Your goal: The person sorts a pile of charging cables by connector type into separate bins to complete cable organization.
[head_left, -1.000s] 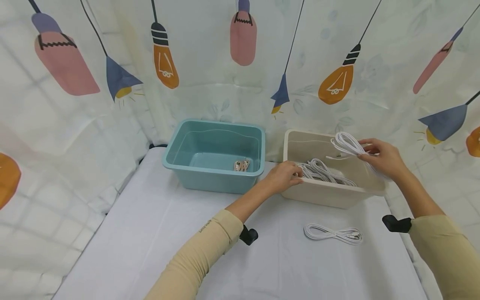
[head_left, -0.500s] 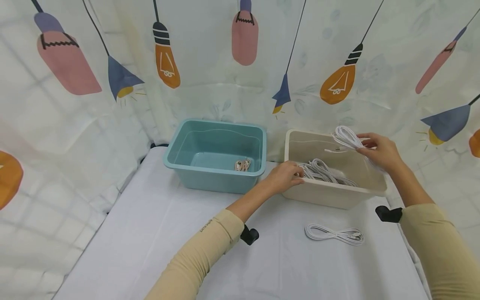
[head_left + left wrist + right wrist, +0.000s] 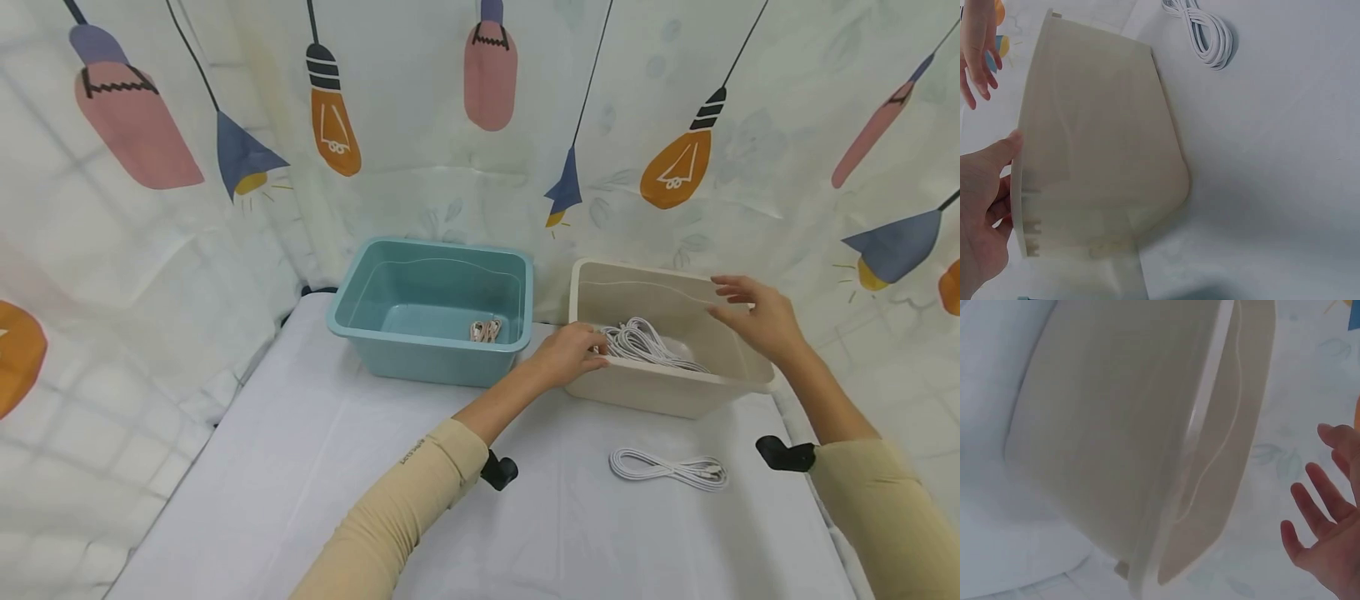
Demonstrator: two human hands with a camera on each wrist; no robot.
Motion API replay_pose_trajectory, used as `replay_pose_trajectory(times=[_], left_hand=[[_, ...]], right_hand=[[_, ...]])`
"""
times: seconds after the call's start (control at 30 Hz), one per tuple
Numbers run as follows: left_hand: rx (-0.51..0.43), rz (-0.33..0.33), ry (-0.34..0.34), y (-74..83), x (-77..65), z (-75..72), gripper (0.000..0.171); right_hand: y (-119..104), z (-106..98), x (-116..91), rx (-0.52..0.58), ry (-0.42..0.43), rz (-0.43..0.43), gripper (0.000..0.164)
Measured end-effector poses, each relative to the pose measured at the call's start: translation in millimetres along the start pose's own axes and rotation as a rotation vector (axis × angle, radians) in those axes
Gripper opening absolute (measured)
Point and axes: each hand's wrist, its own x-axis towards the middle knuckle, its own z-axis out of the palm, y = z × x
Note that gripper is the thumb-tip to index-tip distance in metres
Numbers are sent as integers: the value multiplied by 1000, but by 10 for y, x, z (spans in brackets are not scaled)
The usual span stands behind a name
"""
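My left hand (image 3: 572,355) holds the near left rim of the beige plastic bin (image 3: 667,388). In the left wrist view the thumb lies on the outside of that bin (image 3: 1097,125) and the other fingers reach over its rim. White coiled cables (image 3: 641,342) lie inside it, toward the left end. Over the bin's right end hovers my right hand (image 3: 763,318), fingers spread and holding nothing. The right wrist view has this hand (image 3: 1329,519) apart from the rim. One white cable bundle (image 3: 667,468) lies on the table in front of the bin.
To the left stands a teal bin (image 3: 427,358) with a small beige cable bundle (image 3: 485,332) in its near right corner. Both bins rest on a white-covered table (image 3: 450,492), close to a patterned curtain (image 3: 420,200) at the back.
My right hand held a white cable coil above the beige bin; it has let go, and the coil is out of the hand. The left hand stays on the rim.
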Motion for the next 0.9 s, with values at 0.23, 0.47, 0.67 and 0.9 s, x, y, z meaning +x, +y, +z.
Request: replay_pose_trajectory(times=[0.23,0.47,0.67,0.9], left_hand=[[-6,9,13,1,-4,8,16],[-6,-3,-1,3,3,0,18],[-7,-10,-6,3,4,6,18],[-1,-14,-3,-5,8,6,19]], right_hand=[[-76,89,-250,34,96,-65,46],[-107,201,-578,80,168,-108,43],[-133,296,-887,144,177,-131,43],[-120,457,-1155,165,185,-158,48]])
